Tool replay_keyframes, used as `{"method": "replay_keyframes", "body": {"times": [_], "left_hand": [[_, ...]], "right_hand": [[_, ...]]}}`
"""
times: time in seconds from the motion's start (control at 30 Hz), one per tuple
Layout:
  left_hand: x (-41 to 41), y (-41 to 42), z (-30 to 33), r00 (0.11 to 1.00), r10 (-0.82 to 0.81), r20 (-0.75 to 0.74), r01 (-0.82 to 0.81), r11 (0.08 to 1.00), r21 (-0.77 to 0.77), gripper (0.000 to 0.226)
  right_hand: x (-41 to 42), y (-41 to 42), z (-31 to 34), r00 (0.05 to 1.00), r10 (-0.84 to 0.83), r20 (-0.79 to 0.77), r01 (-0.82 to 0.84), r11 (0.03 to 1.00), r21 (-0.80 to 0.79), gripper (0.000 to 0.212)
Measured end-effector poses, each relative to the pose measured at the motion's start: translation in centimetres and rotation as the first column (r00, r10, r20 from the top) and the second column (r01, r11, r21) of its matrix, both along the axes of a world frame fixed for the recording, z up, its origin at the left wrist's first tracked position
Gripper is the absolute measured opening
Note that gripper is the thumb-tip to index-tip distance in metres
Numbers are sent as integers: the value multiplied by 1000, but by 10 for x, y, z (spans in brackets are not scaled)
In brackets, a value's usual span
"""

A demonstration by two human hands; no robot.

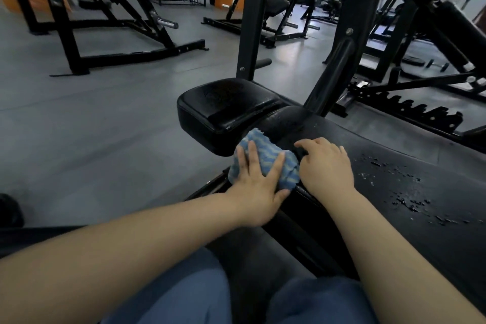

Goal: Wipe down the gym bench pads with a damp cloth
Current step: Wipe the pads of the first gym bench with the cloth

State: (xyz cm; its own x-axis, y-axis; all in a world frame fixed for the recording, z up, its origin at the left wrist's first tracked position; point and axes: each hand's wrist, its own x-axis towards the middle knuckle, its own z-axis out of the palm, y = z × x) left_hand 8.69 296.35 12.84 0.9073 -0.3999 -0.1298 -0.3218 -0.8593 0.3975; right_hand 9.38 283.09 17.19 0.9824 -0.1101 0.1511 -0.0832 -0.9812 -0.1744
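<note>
A black gym bench runs from the lower right toward the middle. Its long back pad (410, 192) has cracked, flaking vinyl and looks wet. The smaller seat pad (226, 110) lies beyond it, glossy. A blue and white wavy-striped cloth (268, 155) sits at the left edge of the back pad, near the gap between the two pads. My left hand (257, 184) presses flat on the cloth with fingers spread. My right hand (326, 166) rests on the back pad right beside the cloth, fingers bent over the pad's end.
Black steel uprights (339, 66) of the bench frame rise just behind the seat pad. Other black machines (118, 29) stand on the grey rubber floor (92, 126) at the back left and right. My knees in blue trousers (184, 294) are at the bottom.
</note>
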Motion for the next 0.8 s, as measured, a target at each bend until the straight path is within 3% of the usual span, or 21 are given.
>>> {"method": "replay_keyframes", "body": {"times": [0.1,0.3,0.5,0.6,0.7,0.8], "left_hand": [[-12,-10,0,1000,-20,-14,20,999,-41,69],[-11,-29,-10,974,224,-6,-213,916,-341,61],[6,-46,-10,859,509,-45,-436,683,-585,59],[15,-40,-16,834,541,-110,-461,573,-677,61],[25,-30,-15,800,536,-270,-524,404,-750,65],[11,-43,-12,771,522,-363,-578,337,-743,66]], "right_hand": [[-20,-4,-1,999,7,33,-7,1000,17,46],[-54,-1,-4,997,70,16,-69,997,-32,51],[-67,2,-11,995,101,-24,-104,980,-172,60],[-70,2,-17,993,117,-27,-120,971,-207,58],[-74,1,-19,991,128,-38,-134,963,-235,55],[-75,-1,-17,991,131,-23,-133,967,-215,52]]}}
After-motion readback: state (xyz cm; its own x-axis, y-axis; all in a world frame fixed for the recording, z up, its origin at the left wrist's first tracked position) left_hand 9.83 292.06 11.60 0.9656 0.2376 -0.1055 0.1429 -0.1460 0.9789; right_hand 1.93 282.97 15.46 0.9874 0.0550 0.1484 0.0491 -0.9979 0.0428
